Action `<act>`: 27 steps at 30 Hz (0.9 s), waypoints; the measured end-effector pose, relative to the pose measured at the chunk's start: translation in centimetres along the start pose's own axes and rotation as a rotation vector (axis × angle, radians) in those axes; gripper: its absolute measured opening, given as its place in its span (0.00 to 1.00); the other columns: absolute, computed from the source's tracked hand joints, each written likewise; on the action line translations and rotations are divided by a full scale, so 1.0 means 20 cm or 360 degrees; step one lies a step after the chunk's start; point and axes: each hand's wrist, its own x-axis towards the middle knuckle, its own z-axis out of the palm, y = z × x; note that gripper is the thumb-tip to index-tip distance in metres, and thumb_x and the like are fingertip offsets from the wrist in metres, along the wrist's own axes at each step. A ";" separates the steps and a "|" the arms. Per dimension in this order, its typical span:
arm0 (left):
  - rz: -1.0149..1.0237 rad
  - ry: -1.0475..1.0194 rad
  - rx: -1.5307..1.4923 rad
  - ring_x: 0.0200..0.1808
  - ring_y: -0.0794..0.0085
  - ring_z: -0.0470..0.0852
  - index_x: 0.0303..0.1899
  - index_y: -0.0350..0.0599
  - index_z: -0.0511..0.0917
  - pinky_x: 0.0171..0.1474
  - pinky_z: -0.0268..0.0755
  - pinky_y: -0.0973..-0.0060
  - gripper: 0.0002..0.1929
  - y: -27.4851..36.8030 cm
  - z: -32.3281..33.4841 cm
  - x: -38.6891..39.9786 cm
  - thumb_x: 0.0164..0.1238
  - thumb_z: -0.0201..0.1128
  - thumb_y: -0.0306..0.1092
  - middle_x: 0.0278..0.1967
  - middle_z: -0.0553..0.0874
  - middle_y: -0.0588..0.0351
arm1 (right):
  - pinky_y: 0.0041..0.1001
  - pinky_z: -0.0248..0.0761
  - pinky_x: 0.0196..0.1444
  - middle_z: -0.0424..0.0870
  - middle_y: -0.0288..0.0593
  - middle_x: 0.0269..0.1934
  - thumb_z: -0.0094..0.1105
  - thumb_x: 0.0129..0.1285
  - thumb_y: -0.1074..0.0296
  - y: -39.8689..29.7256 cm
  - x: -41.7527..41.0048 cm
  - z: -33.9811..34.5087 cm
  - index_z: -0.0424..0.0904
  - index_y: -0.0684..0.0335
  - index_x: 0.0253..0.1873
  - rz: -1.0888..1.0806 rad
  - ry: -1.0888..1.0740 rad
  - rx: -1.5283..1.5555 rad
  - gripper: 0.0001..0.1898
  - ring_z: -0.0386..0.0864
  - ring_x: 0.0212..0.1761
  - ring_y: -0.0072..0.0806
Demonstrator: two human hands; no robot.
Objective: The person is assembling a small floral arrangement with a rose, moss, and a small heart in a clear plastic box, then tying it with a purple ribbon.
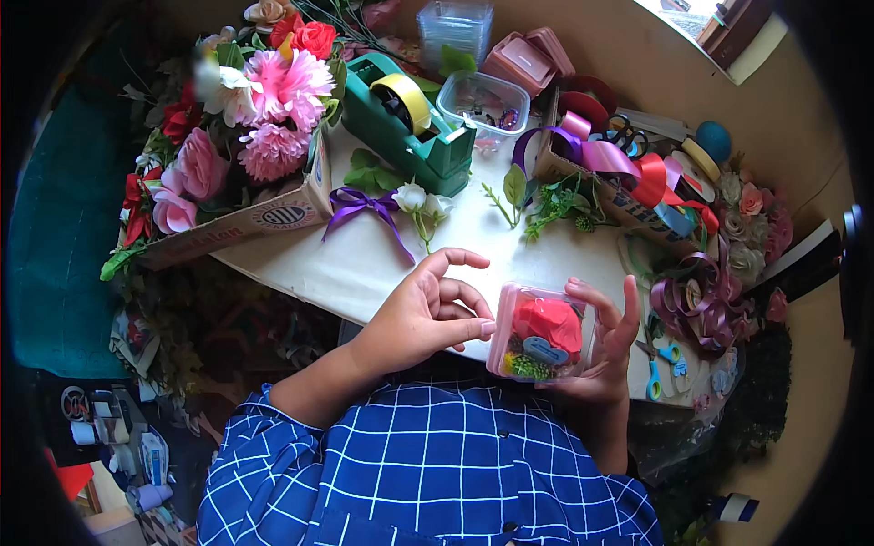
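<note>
My right hand grips a small clear plastic box with a pink base, tilted up above the table's near edge. Inside it sit a red artificial flower, a light-blue tag bearing writing and some green foliage. At the box's left side is my left hand, fingers curled and apart, its thumb tip close to the pink edge. Whether that thumb touches the box I cannot tell. Beyond my left hand lie a purple ribbon bow and white artificial roses.
A green tape dispenser stands behind the bow. Artificial flowers fill a cardboard box at left; ribbon rolls and scissors fill another carton at right. Blue-and-yellow scissors lie near the right edge. Clear containers are stacked at the back.
</note>
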 end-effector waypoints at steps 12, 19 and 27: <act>0.0039 -0.0005 0.0102 0.36 0.83 0.85 0.66 0.43 0.64 0.36 0.77 0.86 0.33 -0.03 0.00 0.03 0.63 0.73 0.22 0.40 0.85 0.56 | 0.52 0.55 0.75 0.77 0.60 0.63 0.91 0.34 0.53 -0.02 0.02 -0.01 0.38 0.66 0.80 -0.0096 -0.0019 -0.0076 0.74 0.74 0.68 0.51; 0.0094 0.0000 0.0307 0.38 0.80 0.86 0.63 0.41 0.67 0.43 0.77 0.85 0.29 -0.03 -0.01 0.05 0.64 0.73 0.28 0.44 0.85 0.53 | 0.53 0.57 0.75 0.80 0.57 0.61 0.90 0.35 0.50 -0.04 0.01 0.01 0.48 0.64 0.79 -0.0179 0.0000 -0.0366 0.69 0.77 0.66 0.50; -0.0176 -0.0152 0.0408 0.36 0.86 0.85 0.61 0.44 0.71 0.38 0.72 0.88 0.27 0.06 -0.03 0.10 0.63 0.74 0.27 0.41 0.87 0.58 | 0.53 0.56 0.76 0.82 0.55 0.59 0.89 0.35 0.47 -0.05 0.02 0.00 0.53 0.61 0.77 -0.0244 0.0008 -0.0448 0.66 0.79 0.65 0.49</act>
